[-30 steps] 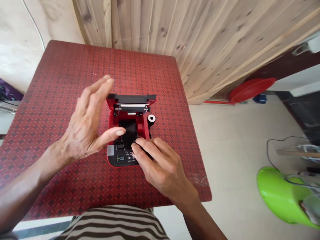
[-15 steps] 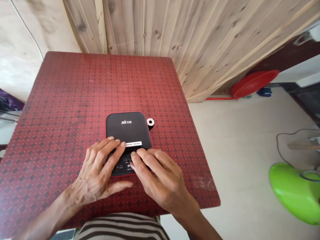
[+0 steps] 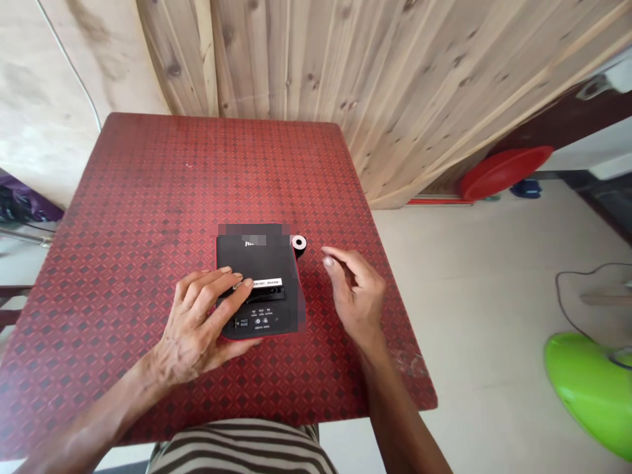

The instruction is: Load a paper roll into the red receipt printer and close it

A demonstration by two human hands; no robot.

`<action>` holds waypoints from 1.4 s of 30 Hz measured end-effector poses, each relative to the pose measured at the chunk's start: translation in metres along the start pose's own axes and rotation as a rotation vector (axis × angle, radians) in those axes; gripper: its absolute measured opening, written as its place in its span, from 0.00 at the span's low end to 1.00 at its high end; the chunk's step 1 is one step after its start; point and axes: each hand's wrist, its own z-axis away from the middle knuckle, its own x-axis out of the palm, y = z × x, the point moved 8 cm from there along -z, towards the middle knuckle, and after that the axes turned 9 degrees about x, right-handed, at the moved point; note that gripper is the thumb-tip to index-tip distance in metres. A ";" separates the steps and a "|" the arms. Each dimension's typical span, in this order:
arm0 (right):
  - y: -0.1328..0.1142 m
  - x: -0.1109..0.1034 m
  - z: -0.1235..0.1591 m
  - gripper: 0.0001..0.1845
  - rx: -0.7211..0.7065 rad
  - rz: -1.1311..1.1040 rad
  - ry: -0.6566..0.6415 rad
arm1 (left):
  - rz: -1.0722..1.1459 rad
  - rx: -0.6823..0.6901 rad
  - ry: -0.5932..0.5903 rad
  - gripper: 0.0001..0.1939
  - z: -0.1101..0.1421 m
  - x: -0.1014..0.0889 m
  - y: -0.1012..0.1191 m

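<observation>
A small black printer [image 3: 257, 260] with a red rim lies on the patterned red table [image 3: 232, 164]. A white label strip [image 3: 269, 283] crosses it above a dark slot, with buttons below. My left hand [image 3: 197, 316] lies over its left side, fingertips on the top by the strip and thumb along the front edge. My right hand [image 3: 358, 289] is off the printer, to its right, fingers curled and thumb tip close to the forefinger tip. Anything between those tips is too small to make out. A small paper roll [image 3: 299, 243] stands at the printer's far right corner.
Wooden plank walls [image 3: 296, 59] stand behind the table. On the floor to the right are a green plastic object [image 3: 587, 388], a red basin [image 3: 508, 172] and a dark blue item [image 3: 526, 189]. A striped garment [image 3: 241, 451] is at the table's near edge.
My right hand has lifted off the printer's front and moved right, uncovering the buttons. My left hand stays on the printer, and its thumb is now against the front edge.
</observation>
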 end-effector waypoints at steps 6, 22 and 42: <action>0.053 0.035 -0.001 0.18 0.234 -0.053 -0.109 | -0.053 -0.137 0.185 0.41 0.030 -0.013 -0.001; 0.044 0.034 -0.002 0.12 0.149 0.039 -0.092 | 0.005 -0.152 0.187 0.28 0.042 -0.009 -0.008; 0.045 0.034 0.000 0.08 0.125 0.060 -0.095 | 0.176 -0.190 0.221 0.23 0.040 -0.006 -0.019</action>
